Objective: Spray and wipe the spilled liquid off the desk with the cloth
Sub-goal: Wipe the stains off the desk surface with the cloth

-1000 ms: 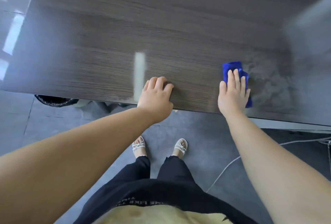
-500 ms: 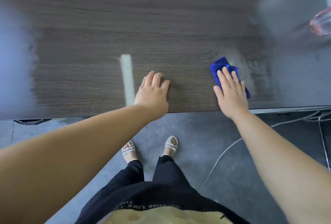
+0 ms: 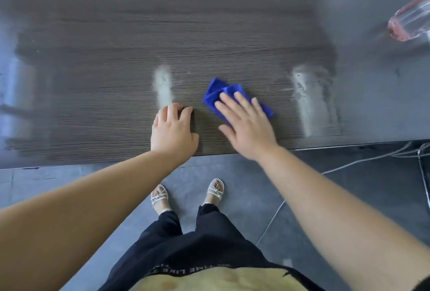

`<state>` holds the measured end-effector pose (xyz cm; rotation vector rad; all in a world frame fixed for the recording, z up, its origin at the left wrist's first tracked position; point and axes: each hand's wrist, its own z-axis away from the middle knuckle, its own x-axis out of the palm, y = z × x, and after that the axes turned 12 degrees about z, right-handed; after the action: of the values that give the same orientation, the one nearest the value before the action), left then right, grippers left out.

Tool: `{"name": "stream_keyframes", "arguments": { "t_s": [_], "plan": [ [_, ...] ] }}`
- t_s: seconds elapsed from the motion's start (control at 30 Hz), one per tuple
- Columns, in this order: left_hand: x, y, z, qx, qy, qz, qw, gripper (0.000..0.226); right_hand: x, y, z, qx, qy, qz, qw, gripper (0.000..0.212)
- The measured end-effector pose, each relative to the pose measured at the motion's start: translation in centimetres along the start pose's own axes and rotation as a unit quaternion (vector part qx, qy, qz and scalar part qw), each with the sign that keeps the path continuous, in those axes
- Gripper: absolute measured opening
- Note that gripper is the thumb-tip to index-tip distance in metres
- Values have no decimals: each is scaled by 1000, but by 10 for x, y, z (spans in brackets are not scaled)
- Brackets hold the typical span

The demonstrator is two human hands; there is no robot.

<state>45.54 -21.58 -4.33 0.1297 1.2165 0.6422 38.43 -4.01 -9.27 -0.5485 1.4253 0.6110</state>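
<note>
Head view, wiping stroke in progress. The right hand (image 3: 244,125), fingers spread flat, is pressing the folded blue cloth (image 3: 230,97) onto the dark wood-grain desk (image 3: 104,62) at centre frame; it is pinning the cloth under the palm, not gripping it. Over the last second the cloth has been travelling leftward, from the streaked wet patch (image 3: 311,99) now lying at centre right towards the left hand (image 3: 173,131). That hand is staying where it was, open and resting on the desk near its front edge, holding nothing. The wet patch is still showing smears, so the spill is judged only partly cleared and further passes over that area seem needed. A clear, pink-tinted bottle (image 3: 411,20), probably the sprayer, is sitting at the upper right edge, untouched. A pale streak (image 3: 164,87) above the left hand may be reflection or residue; which cannot be told.
</note>
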Motion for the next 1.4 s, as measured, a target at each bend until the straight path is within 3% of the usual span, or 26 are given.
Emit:
{"name": "stream_keyframes", "arguments": {
  "t_s": [0.17,0.3,0.37,0.43,0.5,0.57,0.63,0.73,0.87,1.0,1.1,1.27,1.4],
  "plan": [
    [11,43,-16,13,-52,-42,998,65,-2,122,14,239,-39,1,970,54],
    [20,74,-27,49,-69,-30,996,66,-5,102,1,419,-29,-42,907,56],
    [27,82,-31,47,-71,-31,996,67,0,59,4,387,-1,-45,921,60],
    [32,84,-34,43,-75,-54,995,70,0,27,28,267,19,-31,963,59],
    [35,82,-34,47,-77,-90,992,76,3,32,51,136,15,-18,990,55],
    [37,84,-34,49,-77,-109,990,81,6,68,57,86,7,-26,996,53],
    [37,87,-34,42,-77,-112,990,87,7,111,51,158,15,-21,987,55],
    [37,94,-35,16,-79,-102,992,93,0,164,42,304,-39,-43,951,51],
    [39,98,-37,-7,-87,-95,992,93,2,134,50,385,-19,-68,920,53],
    [40,106,-40,-23,-86,-76,993,89,2,60,82,285,-1,-40,958,57],
    [37,111,-43,-25,-77,-50,996,94,1,87,81,207,-22,-49,977,56],
    [28,115,-54,35,-96,-84,991,112,-2,151,43,297,-57,-37,953,51],
    [18,112,-65,88,-123,-115,982,118,-3,134,54,347,-61,-51,935,53]
  ]
}}
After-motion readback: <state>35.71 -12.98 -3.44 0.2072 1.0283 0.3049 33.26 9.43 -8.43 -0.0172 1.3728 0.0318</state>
